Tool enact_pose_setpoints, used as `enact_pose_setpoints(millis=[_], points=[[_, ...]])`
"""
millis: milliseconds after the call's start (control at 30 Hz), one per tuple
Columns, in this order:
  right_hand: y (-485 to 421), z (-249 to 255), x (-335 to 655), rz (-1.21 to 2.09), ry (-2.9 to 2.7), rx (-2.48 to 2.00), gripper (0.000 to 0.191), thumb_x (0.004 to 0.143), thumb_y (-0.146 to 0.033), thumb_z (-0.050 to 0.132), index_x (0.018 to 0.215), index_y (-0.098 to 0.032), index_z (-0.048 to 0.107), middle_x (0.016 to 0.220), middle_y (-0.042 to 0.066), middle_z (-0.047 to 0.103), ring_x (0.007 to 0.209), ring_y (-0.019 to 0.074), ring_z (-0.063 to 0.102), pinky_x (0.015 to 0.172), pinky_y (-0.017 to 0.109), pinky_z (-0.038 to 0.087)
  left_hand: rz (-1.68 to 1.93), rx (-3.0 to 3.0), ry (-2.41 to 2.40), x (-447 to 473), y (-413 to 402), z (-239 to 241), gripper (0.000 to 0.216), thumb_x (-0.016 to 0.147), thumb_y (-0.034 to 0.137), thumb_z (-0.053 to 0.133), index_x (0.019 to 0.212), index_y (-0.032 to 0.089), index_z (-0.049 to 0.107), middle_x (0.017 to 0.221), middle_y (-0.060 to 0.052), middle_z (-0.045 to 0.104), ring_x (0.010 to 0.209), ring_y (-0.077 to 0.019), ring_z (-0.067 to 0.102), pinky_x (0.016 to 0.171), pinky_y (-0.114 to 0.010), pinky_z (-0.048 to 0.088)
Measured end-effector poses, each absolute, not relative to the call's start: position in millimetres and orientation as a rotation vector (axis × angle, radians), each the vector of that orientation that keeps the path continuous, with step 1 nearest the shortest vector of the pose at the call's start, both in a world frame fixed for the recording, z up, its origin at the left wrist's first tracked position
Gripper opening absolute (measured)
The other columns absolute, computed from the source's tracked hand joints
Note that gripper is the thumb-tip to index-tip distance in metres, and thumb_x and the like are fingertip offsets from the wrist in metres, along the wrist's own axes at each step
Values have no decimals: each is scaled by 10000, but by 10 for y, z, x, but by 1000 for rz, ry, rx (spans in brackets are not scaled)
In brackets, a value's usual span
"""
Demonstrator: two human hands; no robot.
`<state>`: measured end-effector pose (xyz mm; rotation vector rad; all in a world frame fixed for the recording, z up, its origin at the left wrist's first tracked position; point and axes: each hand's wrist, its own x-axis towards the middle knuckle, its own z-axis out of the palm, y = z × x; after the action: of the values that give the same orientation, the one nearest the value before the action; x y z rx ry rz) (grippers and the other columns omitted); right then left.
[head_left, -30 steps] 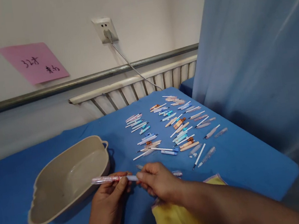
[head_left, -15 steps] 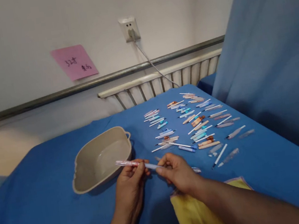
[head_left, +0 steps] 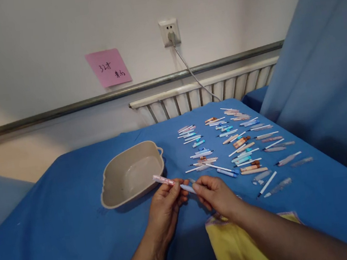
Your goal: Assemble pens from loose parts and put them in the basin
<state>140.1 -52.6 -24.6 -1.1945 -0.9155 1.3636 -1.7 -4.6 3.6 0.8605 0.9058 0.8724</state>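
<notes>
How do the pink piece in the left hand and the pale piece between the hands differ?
Colour: the pink piece has reddish patterning; the pale piece is bluish white.
Position: the pink piece juts past the left hand toward the beige basin; the pale piece spans the gap to the right hand.
Both are slim and slope the same way; whether they join is hidden.
</notes>
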Motion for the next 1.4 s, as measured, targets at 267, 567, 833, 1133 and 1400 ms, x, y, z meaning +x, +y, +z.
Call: enact_pose_setpoints(millis=[267, 567, 833, 1133, 1400], points=[[-518, -316, 1437, 1365, -953, -1230, 343, 774, -500, 533, 648, -187, 470, 484, -67, 488, 342, 50, 394, 386, 188, 281, 1026, 839, 960, -63, 10, 135, 237, 703, 289, 741, 858, 122, 674, 873, -70, 698, 631, -85, 579, 542, -172, 467], [-519, -215, 1519, 1389, -762, -1098, 372, 741, -524, 587, 649, -175, 498, 520, -61, 487, 365, 49, 372, 394, 194, 265, 1127, 965, 989, -118, 39, 149, 241, 746, 371, 676, 852, 158, 638, 869, -43, 676, 665, -112, 588, 580, -208, 460], [-501, 112, 2113, 1062, -564, -1159, 389, 731, -554, 606, 805, -174, 567, 568, -67, 395, 433, 66, 306, 420, 207, 231, 412, 1950, 1151, -85, -21, 91, 335, 806, 422, 537, 580, 182, 477, 528, 42, 458, 513, -115, 413, 499, -232, 271], [-463, -24, 2341, 679, -1359, -2059, 206, 745, -376, 579, 651, -197, 614, 533, -19, 546, 533, 142, 495, 485, 243, 253, 59, 2375, 1223, -30, -75, 94, 249, 804, 382, 505, 638, 202, 549, 578, 14, 567, 516, -137, 476, 506, -255, 204], [-490, 18, 2317, 507, -1637, -2435, 176, 781, -368, 573, 786, -218, 666, 797, 80, 699, 742, 234, 628, 536, 279, 282, 44, 2444, 1322, -72, -41, 86, 257, 815, 421, 501, 682, 213, 574, 602, -15, 595, 534, -162, 498, 518, -271, 188]])
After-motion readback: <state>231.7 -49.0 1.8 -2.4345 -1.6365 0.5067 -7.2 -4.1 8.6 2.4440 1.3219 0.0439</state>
